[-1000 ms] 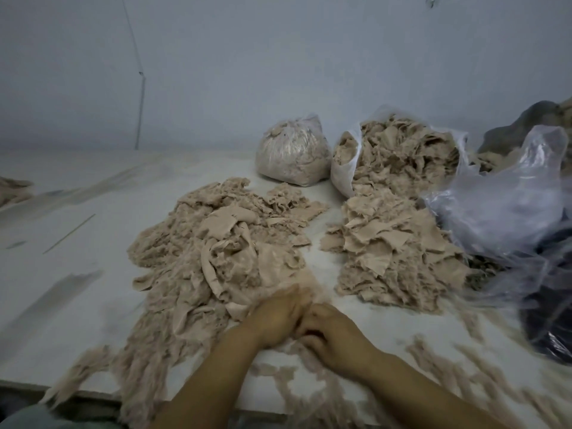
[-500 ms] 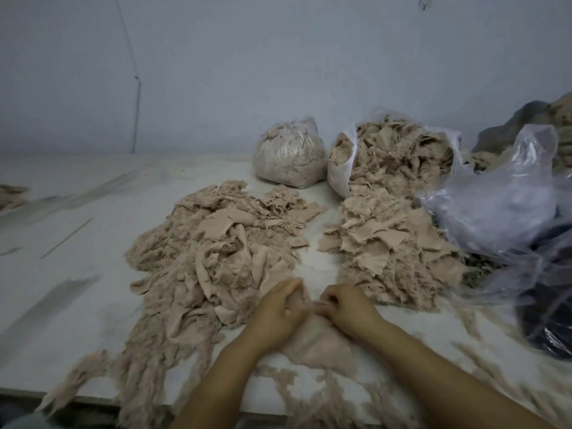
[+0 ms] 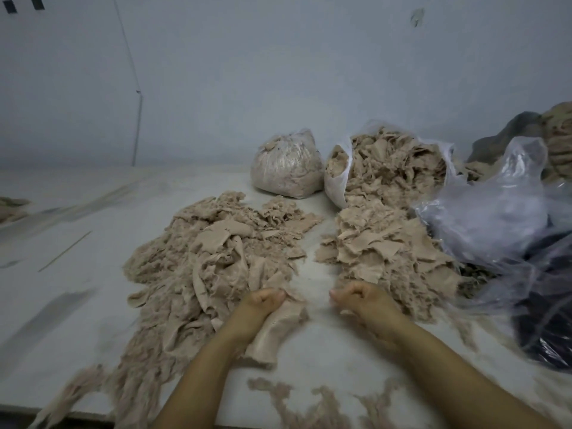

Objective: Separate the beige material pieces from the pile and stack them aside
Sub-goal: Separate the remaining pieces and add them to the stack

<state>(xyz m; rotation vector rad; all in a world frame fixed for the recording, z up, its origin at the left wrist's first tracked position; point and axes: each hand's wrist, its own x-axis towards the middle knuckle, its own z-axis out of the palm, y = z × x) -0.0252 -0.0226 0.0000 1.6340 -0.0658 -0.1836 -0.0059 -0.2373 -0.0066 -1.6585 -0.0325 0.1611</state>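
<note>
- Since half a second ago, both hands are drawing apart: they were meeting over one beige piece, and now bare white table (image 3: 315,280) is showing between them.
- The left hand (image 3: 263,300) is curling its fingers round the top edge of a beige fabric piece (image 3: 275,329), which is hanging down and lying under the left wrist toward the near edge.
- The right hand (image 3: 359,297) is curling into a loose fist; whether it is pinching any shred is blurred, so I cannot tell.
- The big tangled pile (image 3: 213,258) is lying just left of and beyond the left hand, touching the held piece.
- The flatter stack of sorted pieces (image 3: 383,252) is sitting just beyond the right hand, spilling from an open plastic bag (image 3: 335,181).
- A tied bag of scraps (image 3: 286,167) is standing behind, between the two heaps.
- Loose fibre wisps (image 3: 312,397) are trailing along the near edge.
</note>
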